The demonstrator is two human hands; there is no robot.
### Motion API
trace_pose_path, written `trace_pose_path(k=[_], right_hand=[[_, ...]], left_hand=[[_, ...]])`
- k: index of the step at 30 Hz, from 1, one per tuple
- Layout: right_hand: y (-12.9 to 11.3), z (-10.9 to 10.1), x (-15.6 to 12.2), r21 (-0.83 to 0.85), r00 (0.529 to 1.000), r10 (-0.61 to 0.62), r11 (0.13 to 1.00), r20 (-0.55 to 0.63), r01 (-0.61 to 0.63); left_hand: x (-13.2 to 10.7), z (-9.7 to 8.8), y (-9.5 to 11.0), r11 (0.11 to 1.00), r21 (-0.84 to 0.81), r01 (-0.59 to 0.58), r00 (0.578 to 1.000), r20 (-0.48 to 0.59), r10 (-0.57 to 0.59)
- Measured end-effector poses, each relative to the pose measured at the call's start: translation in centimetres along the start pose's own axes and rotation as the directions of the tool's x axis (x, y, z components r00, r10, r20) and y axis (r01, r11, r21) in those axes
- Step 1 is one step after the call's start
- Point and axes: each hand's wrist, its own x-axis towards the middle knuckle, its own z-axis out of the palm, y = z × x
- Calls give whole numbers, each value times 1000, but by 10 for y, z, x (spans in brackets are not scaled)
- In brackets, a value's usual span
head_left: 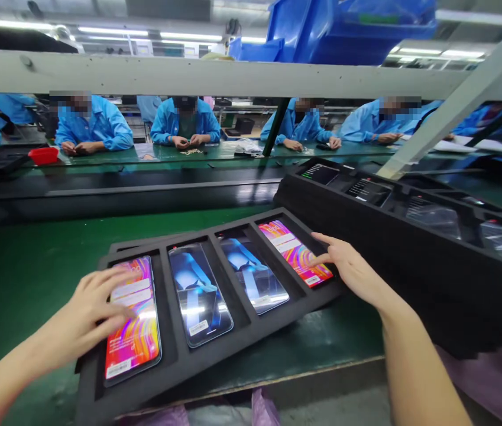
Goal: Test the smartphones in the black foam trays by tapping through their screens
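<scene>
Remoting in, I had left hand (pixel 93 305) and right hand (pixel 350 266) loose, empty over the tray's (pixel 175 378) end phones (pixel 148 331), slotted presumably for spacing.

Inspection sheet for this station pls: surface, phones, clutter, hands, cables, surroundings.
Surface: green bench, glossy.
Phones: black tray holds four lit phones side by side; outer two multicoloured, inner two mainly blue.
Clutter: black stack with devices on top, at right; red container on far bench.
Hands: left hand over leftmost phone; right hand beside rightmost phone, one finger over it; fingertip contact unclear.
Cables: nothing seen.
Surroundings: co-workers in blue opposite; blue bins overhead.
</scene>
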Motion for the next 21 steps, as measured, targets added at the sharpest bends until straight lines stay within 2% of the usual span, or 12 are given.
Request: trace_pose_path(k=[1,3,4,5,7,10,14,16,17,21], right_hand=[[3,2,3,-56,999,22,998,-24,-23],[-1,10,9,-158,992,43,986,-117,-62],[-9,16,11,-184,986,31,981,-162,-61],[-19,22,11,-192,982,-1,981,-191,-37],[-49,34,6,-155,974,-112,984,-195,83],[-101,49,-12,23,947,-316,948,-67,318],[-152,63,-32,198,849,-527,837,38,511],[-163,68,-34,263,807,-588,789,59,556],[-166,70,-34,279,804,-592,783,56,556],[-169,73,-31,290,855,-519,820,14,493]], left_hand=[[-1,3,-4,991,73,111,992,-72,-106],[-1,9,-8,931,148,334,926,-238,-294],[-1,11,-9,909,130,396,890,-299,-345],[-3,13,-7,908,83,411,872,-328,-365],[-12,16,2,941,-55,335,881,-335,-333],[-30,24,25,957,-214,197,908,-328,-261],[-48,37,49,943,-298,147,905,-344,-250],[-54,42,52,945,-297,134,890,-383,-246],[-56,44,52,950,-285,130,882,-405,-242],[-65,50,51,965,-220,139,857,-461,-229]])
